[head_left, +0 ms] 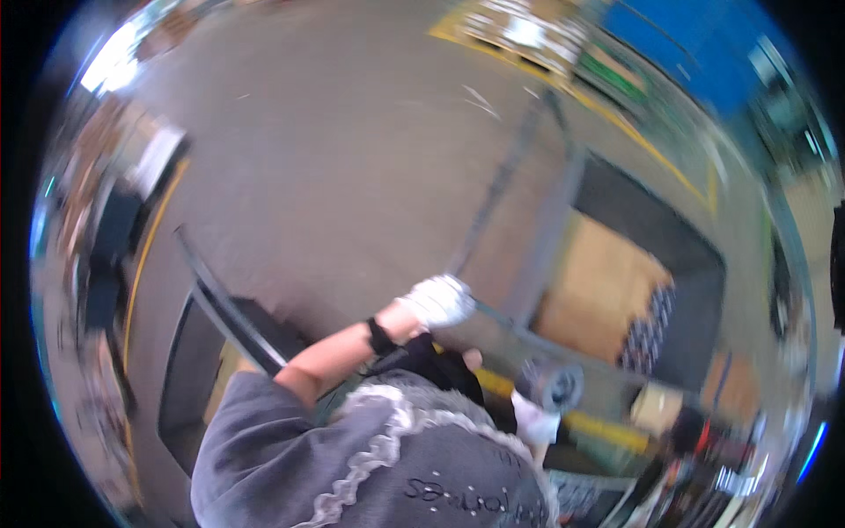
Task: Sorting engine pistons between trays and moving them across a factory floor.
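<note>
My left hand, in a white glove with a black band at the wrist, is closed at the lower end of a long dark bar beside a grey bin. Blur hides the exact grip of its fingers. Low on the right, my right hand, also gloved in white, holds a grey cylindrical metal part with a round, ringed end face. To the right of my left hand, the grey bin has a brown cardboard sheet inside. Several small dark metal parts are lined up along one side of the sheet.
Another dark bin with a slanting bar stands at the left. A loaded pallet lies at the far side by a yellow floor line. Small cardboard boxes and clutter sit at the lower right.
</note>
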The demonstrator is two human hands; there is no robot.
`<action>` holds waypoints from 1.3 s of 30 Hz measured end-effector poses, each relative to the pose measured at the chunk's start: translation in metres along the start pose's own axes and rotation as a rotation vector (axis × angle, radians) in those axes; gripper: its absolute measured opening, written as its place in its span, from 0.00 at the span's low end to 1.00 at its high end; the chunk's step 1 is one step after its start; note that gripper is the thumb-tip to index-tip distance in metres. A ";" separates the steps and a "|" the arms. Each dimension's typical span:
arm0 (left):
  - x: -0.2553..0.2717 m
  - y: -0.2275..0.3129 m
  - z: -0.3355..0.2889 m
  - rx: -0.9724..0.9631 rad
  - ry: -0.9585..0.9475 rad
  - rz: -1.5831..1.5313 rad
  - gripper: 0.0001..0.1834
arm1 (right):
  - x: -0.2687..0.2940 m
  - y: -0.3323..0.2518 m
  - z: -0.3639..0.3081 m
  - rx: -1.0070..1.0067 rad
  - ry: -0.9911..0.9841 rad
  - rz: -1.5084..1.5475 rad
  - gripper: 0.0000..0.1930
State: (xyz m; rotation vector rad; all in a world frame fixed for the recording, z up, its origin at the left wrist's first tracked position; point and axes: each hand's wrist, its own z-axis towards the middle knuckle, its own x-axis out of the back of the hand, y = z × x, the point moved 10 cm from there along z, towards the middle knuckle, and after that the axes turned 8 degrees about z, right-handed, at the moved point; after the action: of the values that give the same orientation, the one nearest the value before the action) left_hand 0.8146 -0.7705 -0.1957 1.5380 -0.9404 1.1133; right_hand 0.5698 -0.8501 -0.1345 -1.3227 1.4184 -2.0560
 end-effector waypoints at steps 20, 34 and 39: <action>-0.156 0.292 0.087 0.871 -1.056 -1.981 0.18 | 0.071 0.194 -0.090 -0.861 0.868 1.717 0.23; -0.142 0.185 0.363 0.224 -0.457 -0.841 0.12 | 0.208 0.378 -0.025 -0.779 0.888 0.217 0.13; -0.262 0.100 0.484 0.207 -0.563 0.008 0.17 | 0.235 0.409 0.031 -0.575 0.704 -0.647 0.06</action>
State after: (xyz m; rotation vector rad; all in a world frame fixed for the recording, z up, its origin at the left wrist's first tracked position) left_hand 0.7449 -1.2536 -0.4694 2.0770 -1.2286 0.8087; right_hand 0.3767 -1.2158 -0.3626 -1.4698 2.2322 -2.8665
